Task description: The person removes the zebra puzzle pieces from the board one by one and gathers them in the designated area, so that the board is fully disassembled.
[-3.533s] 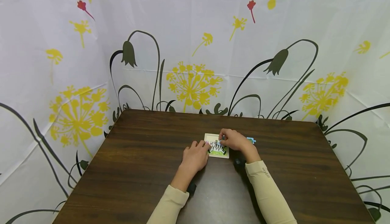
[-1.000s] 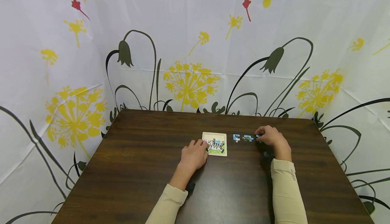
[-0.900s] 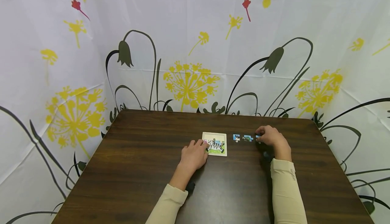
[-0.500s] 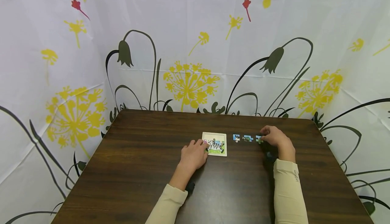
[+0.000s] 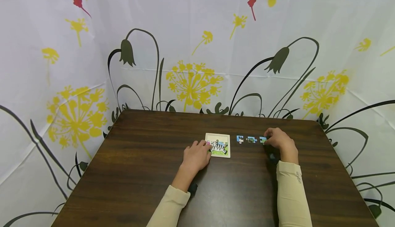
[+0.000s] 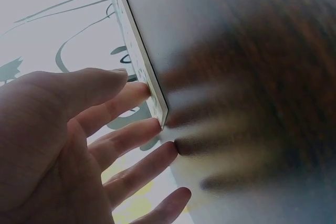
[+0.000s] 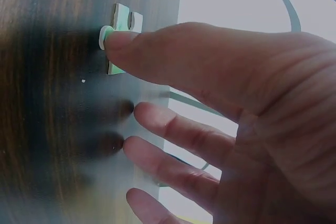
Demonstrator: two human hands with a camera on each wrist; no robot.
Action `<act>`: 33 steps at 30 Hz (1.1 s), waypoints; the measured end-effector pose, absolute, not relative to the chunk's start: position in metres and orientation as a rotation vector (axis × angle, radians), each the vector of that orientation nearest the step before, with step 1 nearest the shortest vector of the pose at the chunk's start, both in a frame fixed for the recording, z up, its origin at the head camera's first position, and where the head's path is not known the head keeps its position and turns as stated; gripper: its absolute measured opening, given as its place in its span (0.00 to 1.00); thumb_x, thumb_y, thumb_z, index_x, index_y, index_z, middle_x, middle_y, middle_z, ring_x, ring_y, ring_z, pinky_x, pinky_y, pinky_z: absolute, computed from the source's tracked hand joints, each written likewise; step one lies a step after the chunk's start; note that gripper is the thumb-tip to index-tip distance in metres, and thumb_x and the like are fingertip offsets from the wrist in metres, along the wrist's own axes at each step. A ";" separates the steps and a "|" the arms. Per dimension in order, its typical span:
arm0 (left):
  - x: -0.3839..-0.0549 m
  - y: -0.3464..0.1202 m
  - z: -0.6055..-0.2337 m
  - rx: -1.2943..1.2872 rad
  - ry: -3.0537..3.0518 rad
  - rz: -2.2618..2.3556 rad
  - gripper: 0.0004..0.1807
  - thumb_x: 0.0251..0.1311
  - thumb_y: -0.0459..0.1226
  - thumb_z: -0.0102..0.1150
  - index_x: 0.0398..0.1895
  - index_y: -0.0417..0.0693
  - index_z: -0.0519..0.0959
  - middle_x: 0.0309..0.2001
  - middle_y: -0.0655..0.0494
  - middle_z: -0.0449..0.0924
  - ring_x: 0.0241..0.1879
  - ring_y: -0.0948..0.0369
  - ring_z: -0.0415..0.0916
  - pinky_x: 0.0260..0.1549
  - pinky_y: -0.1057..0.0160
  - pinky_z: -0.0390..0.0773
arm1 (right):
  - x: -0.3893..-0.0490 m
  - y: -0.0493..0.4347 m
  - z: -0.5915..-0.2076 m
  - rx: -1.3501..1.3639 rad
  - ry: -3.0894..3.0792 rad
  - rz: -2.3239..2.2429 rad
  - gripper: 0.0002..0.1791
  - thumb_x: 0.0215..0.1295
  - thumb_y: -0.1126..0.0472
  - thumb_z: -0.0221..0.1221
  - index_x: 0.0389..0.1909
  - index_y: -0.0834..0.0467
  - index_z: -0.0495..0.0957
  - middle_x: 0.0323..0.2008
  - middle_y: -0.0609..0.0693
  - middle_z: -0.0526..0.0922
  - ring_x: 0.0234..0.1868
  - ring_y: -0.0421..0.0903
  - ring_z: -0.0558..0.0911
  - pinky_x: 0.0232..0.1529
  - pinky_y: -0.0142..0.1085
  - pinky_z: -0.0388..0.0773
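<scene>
Our left hand (image 5: 197,155) likely steadies puzzle board (image 5: 217,136), fingers loose; right of board, right hand (image 5: 280,142) touches farthest puzzle piece (image 5: 262,140) of 3, pinch unclear.

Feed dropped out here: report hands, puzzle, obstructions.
Left hand touching zebra puzzle, hiding part of its left edge. Right hand at rightmost loose piece. Three pieces out; no other obstruction visible.
</scene>
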State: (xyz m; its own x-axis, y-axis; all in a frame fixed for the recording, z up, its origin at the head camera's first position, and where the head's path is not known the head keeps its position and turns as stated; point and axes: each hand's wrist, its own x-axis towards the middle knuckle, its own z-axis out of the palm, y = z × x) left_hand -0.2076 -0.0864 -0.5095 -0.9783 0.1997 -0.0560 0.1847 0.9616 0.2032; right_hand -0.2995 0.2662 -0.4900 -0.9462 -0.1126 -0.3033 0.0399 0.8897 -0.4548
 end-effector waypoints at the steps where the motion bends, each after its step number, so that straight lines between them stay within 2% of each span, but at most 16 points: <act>1: -0.208 -0.086 -0.510 0.297 3.034 0.304 0.21 0.80 0.48 0.57 0.71 0.63 0.82 0.72 0.56 0.78 0.70 0.50 0.74 0.64 0.37 0.78 | -0.299 0.266 -0.490 -0.056 2.733 -0.669 0.20 0.69 0.59 0.68 0.58 0.60 0.79 0.68 0.69 0.79 0.61 0.69 0.79 0.59 0.76 0.68; 5: -0.208 -0.086 -0.509 0.296 3.030 0.310 0.21 0.80 0.48 0.57 0.71 0.63 0.82 0.73 0.55 0.77 0.71 0.49 0.73 0.65 0.37 0.78 | -0.299 0.267 -0.489 -0.133 2.728 -0.706 0.23 0.70 0.61 0.67 0.61 0.66 0.77 0.67 0.74 0.77 0.63 0.71 0.79 0.61 0.71 0.73; 9: -0.207 -0.086 -0.508 0.289 3.019 0.312 0.21 0.80 0.48 0.57 0.72 0.63 0.81 0.73 0.55 0.77 0.71 0.49 0.73 0.65 0.37 0.77 | -0.298 0.266 -0.486 -0.175 2.709 -0.766 0.34 0.74 0.63 0.62 0.74 0.71 0.63 0.66 0.79 0.74 0.64 0.74 0.78 0.62 0.66 0.76; 13: -0.207 -0.087 -0.508 0.279 3.008 0.303 0.22 0.80 0.49 0.57 0.73 0.64 0.81 0.74 0.56 0.76 0.72 0.50 0.73 0.66 0.37 0.77 | -0.297 0.258 -0.481 -0.153 2.710 -0.781 0.43 0.78 0.59 0.60 0.83 0.68 0.48 0.66 0.78 0.73 0.62 0.73 0.79 0.61 0.67 0.77; 16: -0.207 -0.087 -0.508 0.281 3.005 0.293 0.23 0.80 0.49 0.57 0.74 0.65 0.80 0.75 0.56 0.76 0.73 0.50 0.72 0.67 0.38 0.77 | -0.296 0.245 -0.476 -0.161 2.724 -0.769 0.45 0.79 0.57 0.59 0.85 0.64 0.45 0.67 0.75 0.74 0.61 0.71 0.81 0.60 0.67 0.77; 19: -0.207 -0.087 -0.507 0.284 3.008 0.287 0.23 0.80 0.49 0.57 0.74 0.64 0.80 0.75 0.56 0.76 0.73 0.50 0.72 0.67 0.38 0.77 | -0.296 0.229 -0.474 -0.216 2.740 -0.756 0.42 0.80 0.56 0.59 0.85 0.61 0.50 0.67 0.73 0.76 0.60 0.69 0.83 0.58 0.66 0.79; 26: -0.204 -0.087 -0.506 0.279 2.995 0.277 0.23 0.80 0.49 0.57 0.74 0.64 0.79 0.75 0.57 0.75 0.74 0.50 0.71 0.67 0.37 0.76 | -0.292 0.174 -0.481 -0.381 2.748 -0.651 0.29 0.79 0.55 0.61 0.76 0.56 0.71 0.58 0.62 0.87 0.56 0.60 0.87 0.58 0.63 0.80; 33: -0.205 -0.086 -0.506 0.285 3.000 0.250 0.23 0.80 0.50 0.57 0.74 0.64 0.80 0.75 0.57 0.75 0.73 0.50 0.71 0.66 0.38 0.77 | -0.285 0.125 -0.489 -0.485 2.748 -0.529 0.21 0.78 0.54 0.64 0.68 0.50 0.80 0.48 0.52 0.89 0.43 0.50 0.87 0.46 0.54 0.83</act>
